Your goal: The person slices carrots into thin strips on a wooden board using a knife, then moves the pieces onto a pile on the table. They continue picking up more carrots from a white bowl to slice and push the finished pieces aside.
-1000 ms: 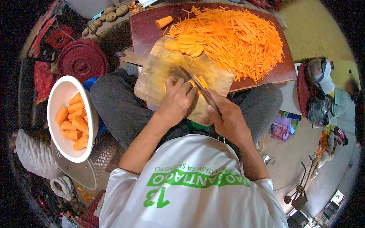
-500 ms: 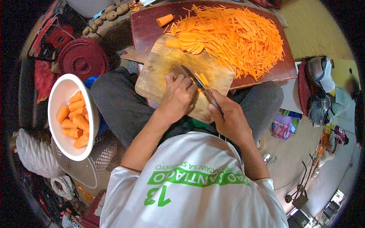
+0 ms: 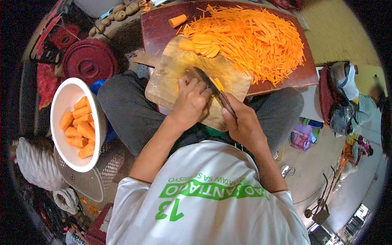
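Note:
My right hand (image 3: 245, 122) grips a kitchen knife (image 3: 210, 81) by its dark handle, the blade slanting up and left across a wooden chopping board (image 3: 163, 81). Close beside the blade, my left hand (image 3: 191, 98) presses down with curled fingers on carrot that is mostly hidden; a bit of orange shows by its fingertips. A few cut carrot sticks (image 3: 219, 84) lie just right of the blade. At the board's far edge sit flat carrot slices (image 3: 202, 44). Beyond them, a large heap of carrot strips (image 3: 261, 45) covers much of a dark red tabletop (image 3: 157, 24).
A white basin (image 3: 56, 134) of peeled carrot chunks (image 3: 84, 128) stands at the left, near a dark red lidded bucket (image 3: 90, 61). One carrot chunk (image 3: 177, 21) lies on the tabletop. A wooden handle (image 3: 143, 58) sticks out left of the board. Potatoes (image 3: 120, 15) lie at the back left.
The knife and my right hand have shifted slightly left, and the blade is nearer my left fingers. My left hand stays in nearly the same place.

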The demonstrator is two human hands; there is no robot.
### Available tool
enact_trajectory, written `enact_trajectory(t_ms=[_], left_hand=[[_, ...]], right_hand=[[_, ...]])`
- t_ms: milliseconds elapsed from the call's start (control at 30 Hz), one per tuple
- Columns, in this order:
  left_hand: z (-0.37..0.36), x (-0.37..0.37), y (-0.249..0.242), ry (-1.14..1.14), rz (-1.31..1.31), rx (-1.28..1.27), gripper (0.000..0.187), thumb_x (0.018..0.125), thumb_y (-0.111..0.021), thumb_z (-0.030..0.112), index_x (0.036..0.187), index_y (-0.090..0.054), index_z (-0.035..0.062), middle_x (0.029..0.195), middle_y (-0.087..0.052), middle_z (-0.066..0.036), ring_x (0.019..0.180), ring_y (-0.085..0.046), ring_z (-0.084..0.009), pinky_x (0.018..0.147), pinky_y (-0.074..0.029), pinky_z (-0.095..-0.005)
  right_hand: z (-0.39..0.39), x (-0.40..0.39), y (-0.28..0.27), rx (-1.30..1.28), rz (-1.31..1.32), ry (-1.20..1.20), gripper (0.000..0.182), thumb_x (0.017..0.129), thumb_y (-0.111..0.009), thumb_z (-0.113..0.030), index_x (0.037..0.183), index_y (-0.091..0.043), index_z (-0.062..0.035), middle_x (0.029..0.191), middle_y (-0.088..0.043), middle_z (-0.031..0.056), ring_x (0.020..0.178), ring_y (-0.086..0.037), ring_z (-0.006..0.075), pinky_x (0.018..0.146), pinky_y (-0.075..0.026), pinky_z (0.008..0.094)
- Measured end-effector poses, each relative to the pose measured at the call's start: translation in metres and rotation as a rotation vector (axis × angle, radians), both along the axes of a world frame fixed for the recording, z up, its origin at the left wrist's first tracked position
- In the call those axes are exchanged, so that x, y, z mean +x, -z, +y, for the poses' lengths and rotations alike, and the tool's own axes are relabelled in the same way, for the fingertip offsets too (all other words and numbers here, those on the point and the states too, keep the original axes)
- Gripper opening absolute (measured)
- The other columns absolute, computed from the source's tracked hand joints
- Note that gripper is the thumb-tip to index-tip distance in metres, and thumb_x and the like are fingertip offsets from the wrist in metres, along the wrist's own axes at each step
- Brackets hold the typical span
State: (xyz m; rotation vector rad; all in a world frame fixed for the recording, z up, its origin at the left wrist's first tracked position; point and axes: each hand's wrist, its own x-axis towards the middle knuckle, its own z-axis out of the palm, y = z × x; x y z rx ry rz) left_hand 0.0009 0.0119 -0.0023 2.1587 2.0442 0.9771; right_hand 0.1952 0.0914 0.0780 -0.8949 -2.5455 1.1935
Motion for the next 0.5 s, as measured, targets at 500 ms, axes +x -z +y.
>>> enact_trajectory(t_ms=[500], left_hand=[[-0.002, 0.0, -0.002, -0.012, 0.03, -0.005, 0.033, 0.067, -0.083, 0.008, 0.099, -0.078, 0.0034, 0.107, -0.07, -0.011, 0.107, -0.062, -0.0312, 0.105, -0.038, -0.0531]], right_hand=[[0.019, 0.0, 0.012, -0.096, 0.22, 0.077, 0.037, 0.103, -0.063, -0.009, 0.139, -0.064, 0.0023, 0.109, -0.074, 0.0228, 0.098, -0.072, 0.0224, 0.091, -0.056, 0.0361]])
